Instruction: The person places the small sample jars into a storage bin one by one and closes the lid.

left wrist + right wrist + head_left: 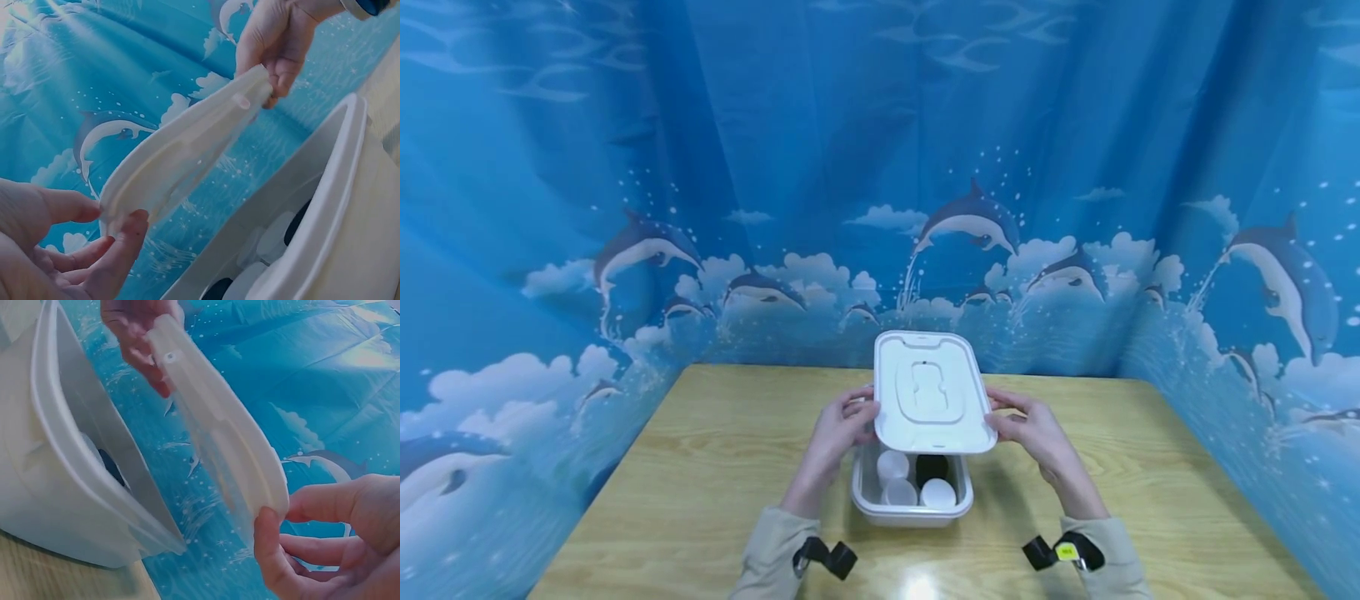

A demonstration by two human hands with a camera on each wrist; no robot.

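Two hands [838,429] [1030,429] on lid [931,392]

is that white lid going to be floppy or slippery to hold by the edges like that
Probably fairly stiff: the white lid keeps its shape while held only at two edges by the left hand and right hand. Likely light. Its smooth plastic may be somewhat slippery.

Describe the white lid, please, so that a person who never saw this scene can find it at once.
On the wooden table before the dolphin curtain stands a white box holding small round containers. The lid is lifted just above it, held at its side edges by the left hand and the right hand. Unlike the box, it is flat, with a raised outline on top.
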